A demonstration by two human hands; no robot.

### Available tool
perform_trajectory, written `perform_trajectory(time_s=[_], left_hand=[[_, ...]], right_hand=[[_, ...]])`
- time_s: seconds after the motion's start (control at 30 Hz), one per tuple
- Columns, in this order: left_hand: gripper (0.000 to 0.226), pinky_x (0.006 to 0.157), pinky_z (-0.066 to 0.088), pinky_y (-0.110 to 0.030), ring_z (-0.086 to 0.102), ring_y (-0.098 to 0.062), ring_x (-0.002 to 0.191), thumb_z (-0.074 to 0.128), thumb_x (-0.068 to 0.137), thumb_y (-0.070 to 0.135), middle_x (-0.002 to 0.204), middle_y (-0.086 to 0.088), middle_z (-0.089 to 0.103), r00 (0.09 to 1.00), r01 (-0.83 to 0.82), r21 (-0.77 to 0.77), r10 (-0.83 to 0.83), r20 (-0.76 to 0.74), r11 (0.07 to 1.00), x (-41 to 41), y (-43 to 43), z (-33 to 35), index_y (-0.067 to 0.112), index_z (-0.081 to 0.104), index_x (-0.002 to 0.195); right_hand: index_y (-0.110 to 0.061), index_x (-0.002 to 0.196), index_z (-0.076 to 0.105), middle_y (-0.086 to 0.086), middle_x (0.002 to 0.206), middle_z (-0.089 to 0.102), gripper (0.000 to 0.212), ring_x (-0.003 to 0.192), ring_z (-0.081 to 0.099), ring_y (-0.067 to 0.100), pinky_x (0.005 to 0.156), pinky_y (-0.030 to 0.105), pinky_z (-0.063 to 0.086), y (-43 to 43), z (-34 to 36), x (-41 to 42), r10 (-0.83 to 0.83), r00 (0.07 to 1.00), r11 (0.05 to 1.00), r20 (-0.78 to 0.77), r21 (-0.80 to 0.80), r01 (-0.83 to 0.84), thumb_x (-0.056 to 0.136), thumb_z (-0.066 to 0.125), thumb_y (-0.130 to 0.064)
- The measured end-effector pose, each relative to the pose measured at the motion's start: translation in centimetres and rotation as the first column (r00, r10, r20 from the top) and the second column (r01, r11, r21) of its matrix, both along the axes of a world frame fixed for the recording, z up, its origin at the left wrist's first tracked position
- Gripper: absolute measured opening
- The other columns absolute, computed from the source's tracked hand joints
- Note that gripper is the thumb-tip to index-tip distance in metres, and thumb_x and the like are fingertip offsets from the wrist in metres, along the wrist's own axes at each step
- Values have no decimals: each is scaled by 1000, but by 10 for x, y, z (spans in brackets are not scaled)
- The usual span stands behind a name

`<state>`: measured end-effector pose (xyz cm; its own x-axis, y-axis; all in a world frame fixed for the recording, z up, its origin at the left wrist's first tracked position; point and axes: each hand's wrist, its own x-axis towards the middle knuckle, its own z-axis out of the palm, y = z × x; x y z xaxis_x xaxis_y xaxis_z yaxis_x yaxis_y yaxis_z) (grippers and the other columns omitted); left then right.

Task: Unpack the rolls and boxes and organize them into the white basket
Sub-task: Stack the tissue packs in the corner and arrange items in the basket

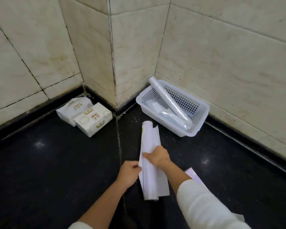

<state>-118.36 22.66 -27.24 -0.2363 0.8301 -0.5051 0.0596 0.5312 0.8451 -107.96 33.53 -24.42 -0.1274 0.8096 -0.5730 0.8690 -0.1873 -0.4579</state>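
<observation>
Head view: left hand and right hand both grip a white paper-wrapped roll.

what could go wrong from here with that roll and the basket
1. The white wrapper hangs loose around the roll held by both the left hand and right hand; the roll might slip out onto the dark floor.
2. The clear roll already lies slanted over the white basket's rim, so another roll may sit badly.
</observation>
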Motion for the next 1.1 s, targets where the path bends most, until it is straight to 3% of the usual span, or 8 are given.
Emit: perform_trajectory(time_s=[0.23,0.37,0.47,0.5,0.6,0.8,0.97,1.1], left_hand=[[22,59,35,-28,42,-17,59,48,77,-1,59,-8,44,972,72,-21,-75,-223,997,-39,-5,17,10,53,58],[16,61,41,-29,51,-16,64,52,80,5,67,-7,54,894,255,-178,-302,-331,950,-61,10,26,8,66,71],[13,66,39,-26,53,-14,71,57,84,20,79,-4,55,826,285,-222,-356,-436,933,-64,31,34,19,59,71],[7,73,41,-25,58,-15,83,58,86,26,93,-4,60,816,269,-199,-333,-473,942,-64,41,37,23,64,83],[51,96,41,-26,54,-20,123,59,89,31,139,-8,52,803,195,-69,-200,-562,978,-66,77,53,15,51,136],[56,113,30,-36,28,-23,142,53,93,31,154,-10,31,737,232,107,-102,-668,967,-65,158,75,12,40,144],[59,121,11,-37,4,-24,150,41,99,31,162,-9,9,613,307,124,-96,-784,944,-68,210,60,12,21,151],[61,122,-1,-36,-6,-23,150,29,101,34,163,-10,-2,485,386,51,-156,-860,921,-70,234,40,9,9,153]], right_hand=[[-12,102,65,4,101,67,42,90,66,17,79,33,57,1,30,19,-60,906,996,-420,-80,29,70,76,-37],[-16,96,65,3,97,68,39,85,68,16,69,27,55,19,63,26,-33,875,997,-483,47,63,66,79,-37],[-23,94,62,1,95,66,34,81,66,11,61,21,49,42,87,29,-3,870,991,-493,115,69,69,78,-39],[-25,92,61,1,93,66,32,78,65,11,59,20,48,52,96,30,4,874,986,-486,147,77,69,78,-40],[-25,87,61,-1,84,66,28,69,64,9,53,19,45,90,122,30,38,888,962,-458,258,92,68,77,-39],[-18,92,64,-2,81,63,39,71,59,17,57,30,44,177,150,14,161,962,886,-221,461,-43,64,76,-42],[-14,107,65,7,101,67,50,80,56,21,62,28,43,227,119,-9,286,954,872,94,388,-299,69,73,-45],[-18,118,61,6,112,66,57,90,60,22,65,27,40,245,90,-18,310,939,872,151,349,-344,70,72,-47]])
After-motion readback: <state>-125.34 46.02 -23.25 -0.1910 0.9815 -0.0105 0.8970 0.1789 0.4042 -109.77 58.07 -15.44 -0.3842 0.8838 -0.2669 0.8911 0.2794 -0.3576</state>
